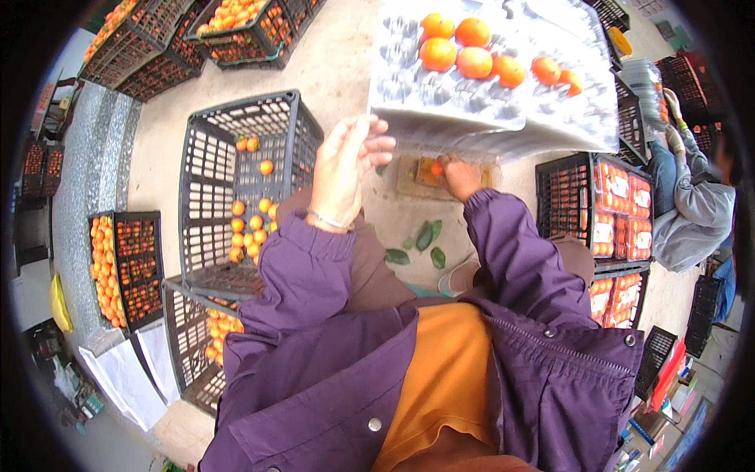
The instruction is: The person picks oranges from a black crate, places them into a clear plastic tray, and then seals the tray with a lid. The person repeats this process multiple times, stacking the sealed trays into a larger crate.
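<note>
My left hand (348,159) is held up, fingers apart, with nothing in it. It is beside the right wall of a black plastic crate (236,194) that holds several loose oranges (256,222). My right hand (460,177) is low in front of the tray stack, with a small orange citrus fruit (436,168) at its fingertips. Below that fruit lies a brown block (407,183) on the floor, partly covered by the hand. Ahead, several oranges (439,54) sit in the moulded cups of clear plastic trays (401,88).
Green leaves (424,236) lie on the concrete floor. To the right, a black crate (563,177) holds packed clear boxes of fruit (613,180). Filled crates (138,265) stand left and at the back. A person in grey (696,218) sits at the far right.
</note>
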Demonstrator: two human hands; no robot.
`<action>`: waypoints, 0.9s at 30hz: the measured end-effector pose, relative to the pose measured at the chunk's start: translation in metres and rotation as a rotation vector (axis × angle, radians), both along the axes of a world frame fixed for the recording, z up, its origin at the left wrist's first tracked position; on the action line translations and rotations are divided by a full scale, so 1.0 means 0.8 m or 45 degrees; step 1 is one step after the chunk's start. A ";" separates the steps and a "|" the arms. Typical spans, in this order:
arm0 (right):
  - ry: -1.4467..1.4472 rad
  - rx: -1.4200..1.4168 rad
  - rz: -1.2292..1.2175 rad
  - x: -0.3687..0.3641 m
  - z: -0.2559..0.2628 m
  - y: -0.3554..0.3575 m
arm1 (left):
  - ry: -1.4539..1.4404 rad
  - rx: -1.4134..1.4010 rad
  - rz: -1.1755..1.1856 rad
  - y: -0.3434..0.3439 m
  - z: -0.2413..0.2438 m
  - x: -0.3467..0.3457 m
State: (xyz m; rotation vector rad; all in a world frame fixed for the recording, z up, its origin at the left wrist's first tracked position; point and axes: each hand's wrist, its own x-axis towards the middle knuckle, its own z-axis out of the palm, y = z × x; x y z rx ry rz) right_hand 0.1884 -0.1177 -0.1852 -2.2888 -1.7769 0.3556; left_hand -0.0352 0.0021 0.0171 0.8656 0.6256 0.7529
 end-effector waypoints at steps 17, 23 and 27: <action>-0.358 0.456 0.178 0.125 0.391 0.079 | -0.046 -0.005 -0.083 -0.007 0.002 0.011; -0.224 0.410 0.216 0.102 0.392 0.107 | -0.070 0.057 -0.141 -0.014 0.007 0.007; -0.038 0.295 0.179 0.094 0.368 0.138 | -0.154 0.064 -0.174 -0.017 0.006 -0.010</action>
